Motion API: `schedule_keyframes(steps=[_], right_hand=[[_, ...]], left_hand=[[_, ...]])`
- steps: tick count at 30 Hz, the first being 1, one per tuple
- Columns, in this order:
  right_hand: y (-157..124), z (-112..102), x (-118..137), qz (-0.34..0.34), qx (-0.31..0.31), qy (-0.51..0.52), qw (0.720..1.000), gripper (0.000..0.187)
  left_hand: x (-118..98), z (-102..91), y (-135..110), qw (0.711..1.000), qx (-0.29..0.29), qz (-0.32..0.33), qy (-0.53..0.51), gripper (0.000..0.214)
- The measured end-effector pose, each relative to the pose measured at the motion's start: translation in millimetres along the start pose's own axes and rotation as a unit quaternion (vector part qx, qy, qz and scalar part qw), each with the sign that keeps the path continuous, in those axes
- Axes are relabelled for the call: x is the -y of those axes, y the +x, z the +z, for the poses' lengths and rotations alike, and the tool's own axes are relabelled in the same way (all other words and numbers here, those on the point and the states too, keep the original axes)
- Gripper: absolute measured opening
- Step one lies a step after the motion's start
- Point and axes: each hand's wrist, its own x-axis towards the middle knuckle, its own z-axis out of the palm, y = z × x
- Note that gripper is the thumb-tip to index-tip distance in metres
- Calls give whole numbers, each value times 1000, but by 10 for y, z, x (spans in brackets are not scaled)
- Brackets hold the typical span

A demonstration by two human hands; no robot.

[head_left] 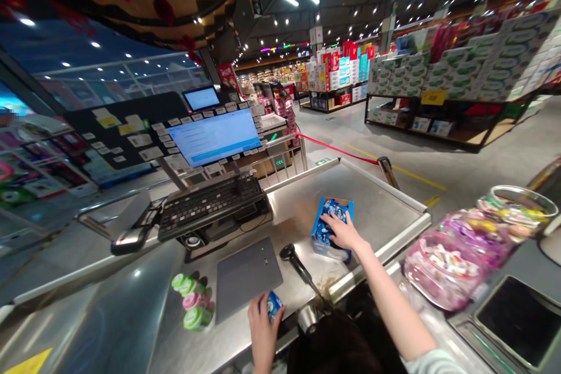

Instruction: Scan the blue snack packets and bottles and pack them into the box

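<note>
My left hand (262, 322) is closed around a small blue packet (274, 304) with a round pale print, low over the counter's near edge. My right hand (344, 232) reaches into an open blue box (314, 232) full of small blue packets (326, 235). Its fingers are spread over the packets, and no packet is plainly held there. Between the hands a black handheld barcode scanner (298, 263) rests in its stand. A flat grey pad (248, 277) lies on the metal counter just beyond my left hand.
Several green and pink small tubs (191, 302) stand left of the pad. Behind are a keyboard (210, 204) and a lit monitor (214, 137). Clear pinkish tubs of sweets (442, 269) stand at right beside a dark-screened device (521, 318). A red strap (337, 148) crosses behind the counter.
</note>
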Motion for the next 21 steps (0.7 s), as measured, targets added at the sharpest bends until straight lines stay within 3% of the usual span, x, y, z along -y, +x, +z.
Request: schedule_keyframes(steps=[2, 6, 8, 11, 14, 16, 18, 21], right_hand=[[-31, -42, -33, 7, -28, 9, 1000, 61], [-98, -70, -125, 66, -203, 90, 973, 46], [-122, -49, -177, 100, -275, 134, 947, 42], [-150, -8, -238, 139, -343, 156, 916, 40], [-181, 13, -266, 149, -365, 157, 906, 42], [-201, 17, -267, 145, -367, 153, 906, 42], [-213, 20, -255, 138, -360, 145, 911, 41], [-191, 28, -201, 123, -334, 126, 926, 39]], left_hand=[[-32, -29, 27, 1000, -13, -21, -11, 44], [-359, -44, 276, 993, -85, -56, -53, 51], [-715, -13, 538, 988, -99, -67, -93, 48], [-1425, 99, 1064, 982, -56, -23, -177, 39], [-2096, 296, 1598, 975, -19, 31, -221, 34], [-2386, 462, 1849, 974, 20, 67, -216, 34], [-2511, 626, 1972, 979, 76, 84, -169, 33], [-2452, 805, 1974, 979, 136, 93, -121, 35]])
